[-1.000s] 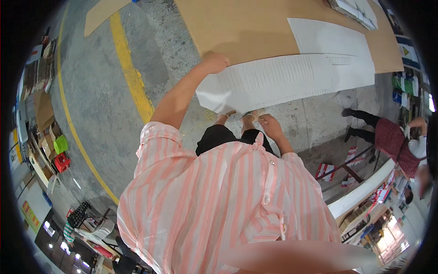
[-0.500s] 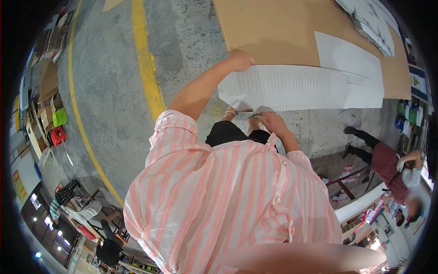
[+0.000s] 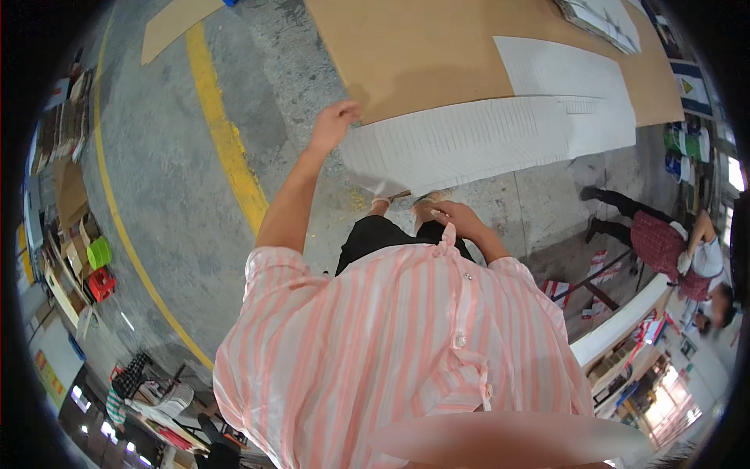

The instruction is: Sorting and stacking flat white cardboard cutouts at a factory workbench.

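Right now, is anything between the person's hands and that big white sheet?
Nothing visible. The left hand already grips the white sheet at its left edge, and the right hand sits by its lower edge, over the brown cardboard.

Your left hand (image 3: pixel 334 125) grips a white corrugated sheet (image 3: pixel 461 144) — ribbed, matt, plastic or card, hard to tell which. Beneath it lies brown cardboard (image 3: pixel 437 55), flat and dull. The concrete floor (image 3: pixel 164 180) looks rough and speckled — its yellow painted line (image 3: pixel 226 141) worn. Your shirt (image 3: pixel 391 344) is soft striped cloth.
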### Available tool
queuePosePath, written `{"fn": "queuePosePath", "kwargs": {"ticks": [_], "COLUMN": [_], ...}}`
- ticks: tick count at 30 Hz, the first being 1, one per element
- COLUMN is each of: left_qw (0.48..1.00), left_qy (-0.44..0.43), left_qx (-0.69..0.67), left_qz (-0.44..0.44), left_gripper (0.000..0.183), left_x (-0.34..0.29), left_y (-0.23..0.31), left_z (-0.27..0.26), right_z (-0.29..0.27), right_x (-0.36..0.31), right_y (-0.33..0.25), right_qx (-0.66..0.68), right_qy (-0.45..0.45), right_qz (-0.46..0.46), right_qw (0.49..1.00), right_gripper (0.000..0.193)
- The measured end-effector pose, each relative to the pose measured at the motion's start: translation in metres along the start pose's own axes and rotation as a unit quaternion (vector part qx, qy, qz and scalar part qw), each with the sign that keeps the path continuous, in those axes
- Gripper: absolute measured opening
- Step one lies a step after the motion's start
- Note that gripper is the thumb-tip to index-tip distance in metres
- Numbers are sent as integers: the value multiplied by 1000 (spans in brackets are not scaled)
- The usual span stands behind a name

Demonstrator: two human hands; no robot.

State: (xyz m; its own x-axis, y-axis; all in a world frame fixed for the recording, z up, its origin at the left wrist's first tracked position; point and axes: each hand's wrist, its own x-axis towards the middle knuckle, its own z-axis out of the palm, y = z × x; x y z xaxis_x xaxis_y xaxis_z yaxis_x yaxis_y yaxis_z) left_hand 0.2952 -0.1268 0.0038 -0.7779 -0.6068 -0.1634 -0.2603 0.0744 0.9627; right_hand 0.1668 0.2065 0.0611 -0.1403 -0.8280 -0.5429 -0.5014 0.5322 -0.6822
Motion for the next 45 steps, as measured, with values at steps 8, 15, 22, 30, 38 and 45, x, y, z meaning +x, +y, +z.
{"fn": "queuePosePath", "kwargs": {"ticks": [8,15,22,30,38,45], "left_qw": [999,984,929,974,977,979], "left_qy": [3,-81,-99,-51,-107,-90], "left_qx": [28,153,355,215,6,160], "left_qz": [26,33,16,-46,-183,-86], "left_gripper": [21,23,26,17,8,7], "left_x": [2,48,62,69,74,73], "left_y": [37,58,70,58,51,42], "left_z": [57,131,145,145,139,151], "right_z": [-3,-24,-48,-63,-71,-69], "right_x": [-18,-8,-7,1,23,22], "right_y": [9,10,29,43,60,63], "right_qx": [25,57,115,56,-206,-213], "right_qy": [61,295,429,436,427,432], "right_qz": [65,17,38,62,107,110], "right_qw": [996,953,895,896,874,870], "right_gripper": [31,23,19,31,53,56]}}
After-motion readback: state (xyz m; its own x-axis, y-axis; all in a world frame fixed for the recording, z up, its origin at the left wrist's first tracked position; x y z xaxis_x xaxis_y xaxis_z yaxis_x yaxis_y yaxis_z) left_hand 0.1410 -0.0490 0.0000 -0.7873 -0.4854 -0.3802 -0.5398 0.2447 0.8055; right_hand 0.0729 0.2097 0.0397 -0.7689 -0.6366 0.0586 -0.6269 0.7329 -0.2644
